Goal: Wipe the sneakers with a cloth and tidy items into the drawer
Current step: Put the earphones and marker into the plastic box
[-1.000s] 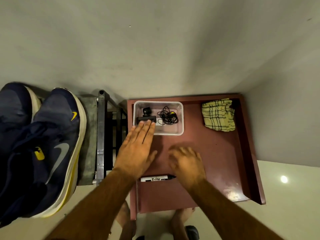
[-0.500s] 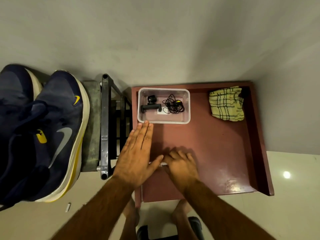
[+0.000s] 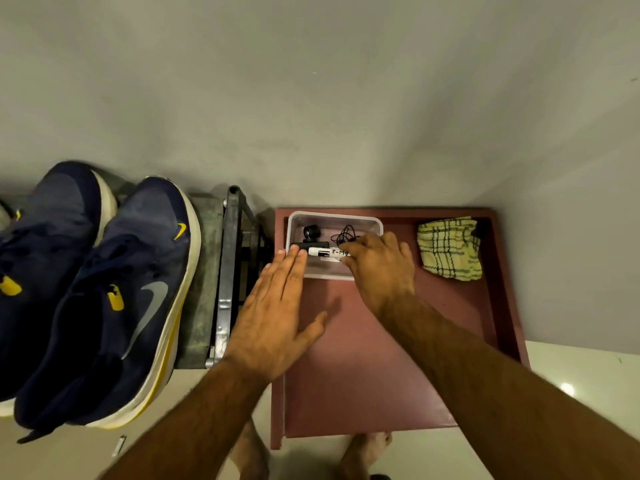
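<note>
A person leans over a reddish-brown wooden drawer (image 3: 381,358) pulled out below a grey wall, bare feet showing beneath its front edge. The right hand (image 3: 379,268) reaches into a clear rectangular plastic tray (image 3: 334,216) sitting in the drawer's far left corner, its curled fingers holding one end of a white marker pen with black lettering (image 3: 323,252) just above the tray's floor. The left hand (image 3: 277,317) lies flat and released, fingers straight and together, its fingertips at the tray's near left corner; whether they touch the rim cannot be told. Inside the tray sit a small black camera-like gadget on a black bar (image 3: 310,237) and a tangle of thin black cable (image 3: 344,235), partly hidden by the right hand. A folded yellow cloth with dark checks (image 3: 448,249) rests in the drawer's far right corner, well apart from the tray. To the left, a pair of navy sneakers with white soles and yellow accents (image 3: 114,296) stands on a grey metal rack (image 3: 221,271) just beside the drawer.
</note>
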